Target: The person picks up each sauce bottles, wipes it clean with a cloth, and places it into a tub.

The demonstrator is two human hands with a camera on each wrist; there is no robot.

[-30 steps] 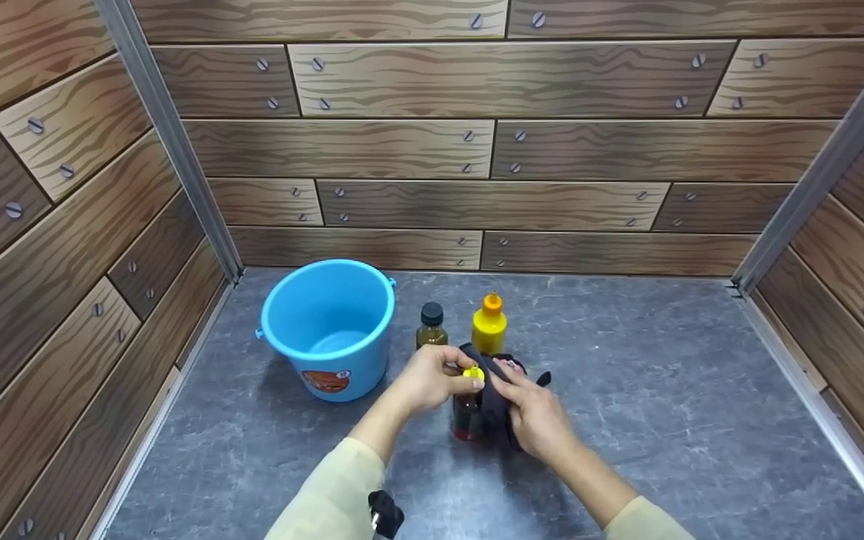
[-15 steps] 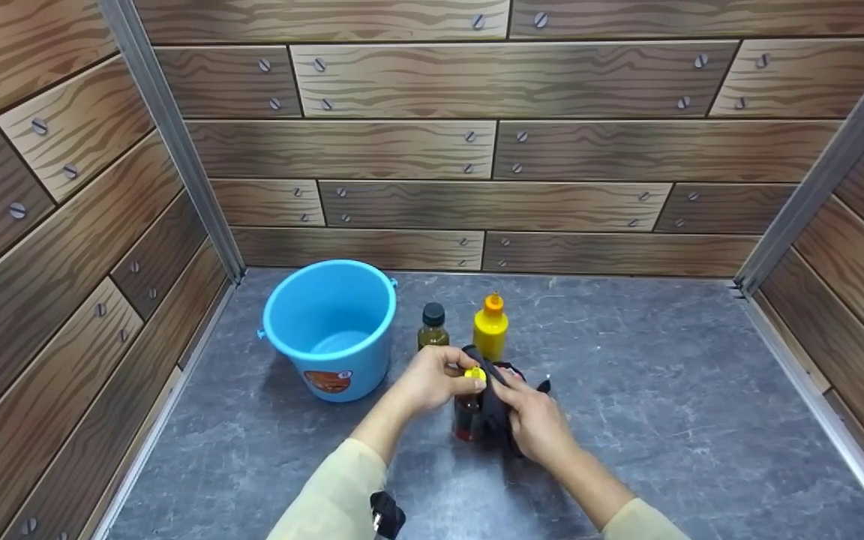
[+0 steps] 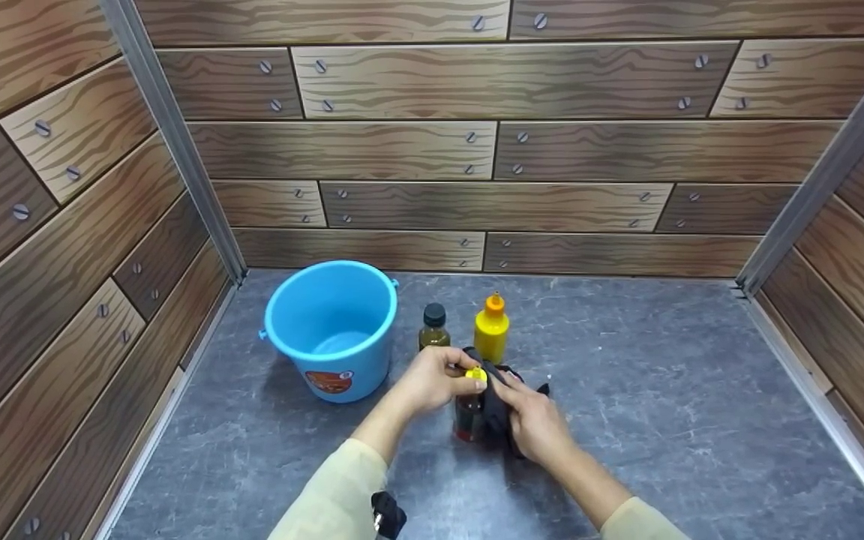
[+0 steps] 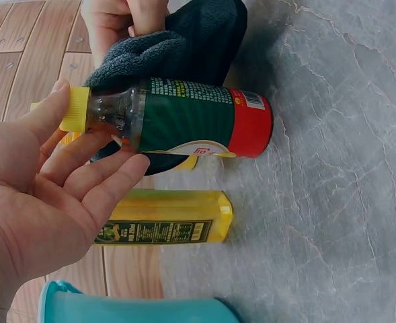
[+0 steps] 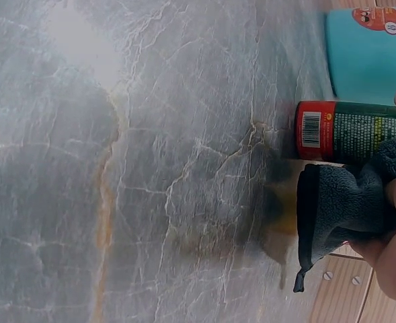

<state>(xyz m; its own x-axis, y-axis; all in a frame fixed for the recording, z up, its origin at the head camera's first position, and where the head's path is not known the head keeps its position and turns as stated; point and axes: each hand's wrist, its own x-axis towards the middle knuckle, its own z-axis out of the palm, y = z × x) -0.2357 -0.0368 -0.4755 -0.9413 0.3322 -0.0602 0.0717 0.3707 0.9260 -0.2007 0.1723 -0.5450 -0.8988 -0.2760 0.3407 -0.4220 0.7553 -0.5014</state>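
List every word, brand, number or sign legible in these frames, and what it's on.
Nothing is sharp enough to quote.
Yellow-capped bottle, green-and-red label: fine print, red mark; too small or blurred.
Bottle of yellow liquid, dark label: lettering too small.
Blue bucket, sticker: markings too small.

Labels and barcodes, their words too small to read.
The dark bottle (image 4: 191,124) bears a green label (image 4: 187,114) with rows of white and yellow print, blurred red characters on a pale patch (image 4: 201,149), and a barcode (image 4: 254,99); the yellow bottle (image 4: 171,202) behind has a printed dark label (image 4: 159,232) and second barcode (image 4: 197,232); the blue bucket (image 3: 368,369), an illegible orange-red sticker (image 3: 328,382).
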